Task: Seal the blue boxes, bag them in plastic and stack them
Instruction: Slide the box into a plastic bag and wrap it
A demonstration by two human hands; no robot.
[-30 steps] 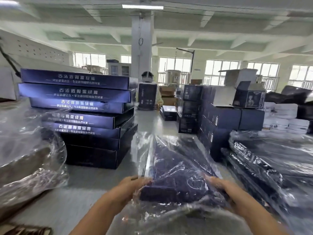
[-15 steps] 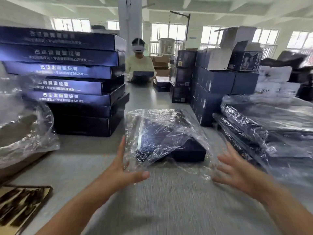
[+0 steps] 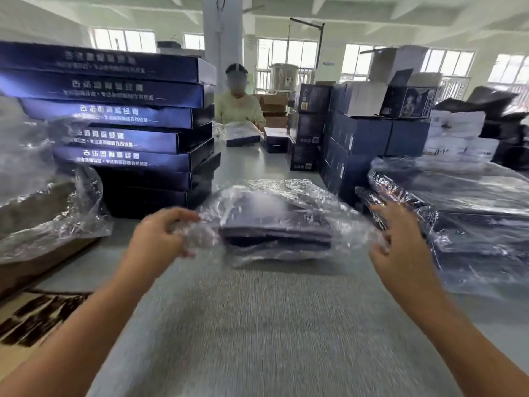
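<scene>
The blue box [image 3: 274, 224] lies flat on the grey table [image 3: 257, 325] in front of me, inside a clear plastic bag [image 3: 286, 193] that sits loose and wrinkled around it. The shine of the plastic hides what is printed on the lid.

My left hand [image 3: 160, 233] is at the left side of the box. Its fingers are curled and they pinch the loose edge of the bag. My right hand [image 3: 400, 242] is at the right side of the box, with the fingers spread and nothing held. It is blurred, so I cannot tell if the fingertips touch the plastic.

Behind the box to the left stands a tall stack of blue boxes [image 3: 128, 124] without bags; its lowest boxes are dark and hard to read. To the right of the box lies a pile of bagged boxes [image 3: 458, 202], cut off by the edge of the view. Far behind the box another person [image 3: 239, 107] handles a similar wrapped box. Far left of the box is a heap under plastic [image 3: 43, 196]; what it covers I cannot make out.
</scene>
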